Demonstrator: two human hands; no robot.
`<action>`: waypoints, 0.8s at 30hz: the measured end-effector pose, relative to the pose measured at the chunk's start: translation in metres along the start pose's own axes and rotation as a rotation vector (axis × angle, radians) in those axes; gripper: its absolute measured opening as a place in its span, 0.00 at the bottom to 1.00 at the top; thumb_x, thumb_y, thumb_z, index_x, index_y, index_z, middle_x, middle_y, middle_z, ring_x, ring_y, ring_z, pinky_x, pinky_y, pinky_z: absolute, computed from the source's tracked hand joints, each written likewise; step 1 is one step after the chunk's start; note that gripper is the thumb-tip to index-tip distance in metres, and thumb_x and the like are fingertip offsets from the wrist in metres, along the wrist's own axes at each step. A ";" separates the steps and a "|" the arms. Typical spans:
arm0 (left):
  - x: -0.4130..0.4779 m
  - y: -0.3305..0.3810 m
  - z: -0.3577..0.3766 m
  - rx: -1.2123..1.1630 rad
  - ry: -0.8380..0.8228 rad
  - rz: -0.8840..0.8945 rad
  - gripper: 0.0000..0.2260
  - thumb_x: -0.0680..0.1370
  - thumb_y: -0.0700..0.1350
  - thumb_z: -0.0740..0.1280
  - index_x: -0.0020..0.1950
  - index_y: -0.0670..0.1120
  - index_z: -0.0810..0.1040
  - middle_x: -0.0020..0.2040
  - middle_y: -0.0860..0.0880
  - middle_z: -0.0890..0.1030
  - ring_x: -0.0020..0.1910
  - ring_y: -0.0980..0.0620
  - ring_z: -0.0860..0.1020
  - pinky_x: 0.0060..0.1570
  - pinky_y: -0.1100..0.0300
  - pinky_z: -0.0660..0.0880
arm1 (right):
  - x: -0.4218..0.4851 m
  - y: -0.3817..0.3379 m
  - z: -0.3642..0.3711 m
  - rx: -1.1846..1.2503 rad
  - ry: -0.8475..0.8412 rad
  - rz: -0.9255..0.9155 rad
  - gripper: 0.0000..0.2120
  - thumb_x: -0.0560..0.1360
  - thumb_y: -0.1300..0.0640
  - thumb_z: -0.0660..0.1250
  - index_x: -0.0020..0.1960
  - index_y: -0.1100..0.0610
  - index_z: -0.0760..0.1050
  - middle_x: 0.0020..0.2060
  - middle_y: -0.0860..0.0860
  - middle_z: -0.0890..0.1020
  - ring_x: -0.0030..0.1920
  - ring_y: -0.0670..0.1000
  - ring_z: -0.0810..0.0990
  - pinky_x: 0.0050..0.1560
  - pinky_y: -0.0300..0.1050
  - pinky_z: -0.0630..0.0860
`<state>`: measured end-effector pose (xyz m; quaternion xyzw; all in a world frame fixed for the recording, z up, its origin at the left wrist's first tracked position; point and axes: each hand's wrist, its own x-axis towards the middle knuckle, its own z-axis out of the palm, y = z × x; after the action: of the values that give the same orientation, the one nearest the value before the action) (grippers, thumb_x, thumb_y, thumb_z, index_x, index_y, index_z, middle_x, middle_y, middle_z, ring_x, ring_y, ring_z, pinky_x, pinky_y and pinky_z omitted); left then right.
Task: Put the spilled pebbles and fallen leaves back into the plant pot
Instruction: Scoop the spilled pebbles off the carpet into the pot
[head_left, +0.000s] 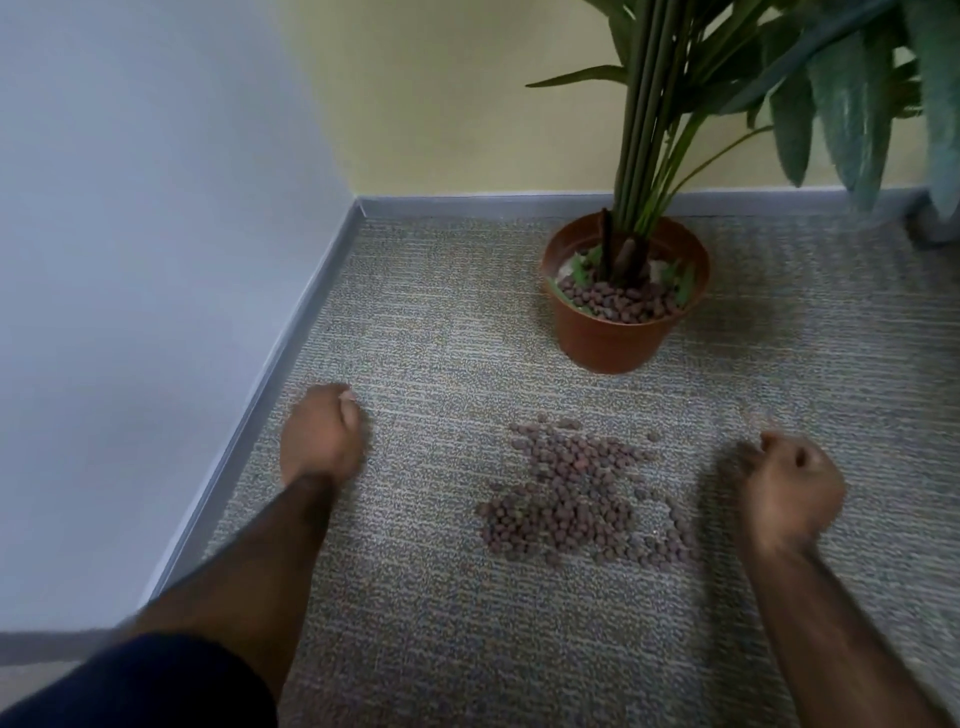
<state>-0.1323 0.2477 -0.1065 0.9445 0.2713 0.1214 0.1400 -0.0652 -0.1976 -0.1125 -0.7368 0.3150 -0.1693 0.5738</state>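
We see the spilled pebbles (576, 504) lying in a loose patch on the carpet (441, 623), just in front of the plant pot (613, 338), which stands upright near the wall. Our left hand (322, 436) hovers left of the patch, fingers curled into a fist with nothing showing. Our right hand (789, 488), blurred, has curled fingers; we cannot tell whether they pinch anything.

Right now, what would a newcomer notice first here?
A patch of brown spilled pebbles lies on the grey carpet, centre frame, in front of the terracotta plant pot, which stands upright near the back wall. The left hand and right hand hover curled either side of the spill; whether they hold anything is hidden.
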 end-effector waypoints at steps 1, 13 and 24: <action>-0.012 0.007 0.003 0.026 0.039 0.061 0.16 0.84 0.53 0.52 0.53 0.51 0.78 0.48 0.50 0.78 0.47 0.49 0.75 0.49 0.50 0.73 | -0.002 0.002 -0.004 -0.032 0.008 -0.022 0.23 0.71 0.50 0.57 0.53 0.62 0.84 0.50 0.62 0.86 0.53 0.63 0.83 0.57 0.54 0.78; -0.055 0.029 0.026 -0.351 -0.128 -0.013 0.22 0.86 0.59 0.49 0.72 0.49 0.72 0.69 0.48 0.77 0.65 0.55 0.71 0.66 0.52 0.70 | -0.002 0.025 -0.018 -0.225 -0.033 -0.168 0.12 0.81 0.62 0.62 0.53 0.69 0.81 0.49 0.68 0.83 0.52 0.65 0.80 0.56 0.52 0.74; 0.026 -0.010 0.016 0.124 -0.286 -0.151 0.30 0.83 0.55 0.60 0.78 0.38 0.60 0.79 0.35 0.60 0.79 0.36 0.58 0.78 0.42 0.57 | -0.014 0.054 -0.033 -0.634 -0.223 -0.527 0.14 0.80 0.61 0.63 0.59 0.69 0.80 0.63 0.66 0.79 0.65 0.65 0.74 0.70 0.56 0.67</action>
<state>-0.1113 0.2668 -0.1204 0.9359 0.3258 -0.0422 0.1272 -0.1108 -0.2203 -0.1526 -0.9458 0.0886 -0.1243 0.2865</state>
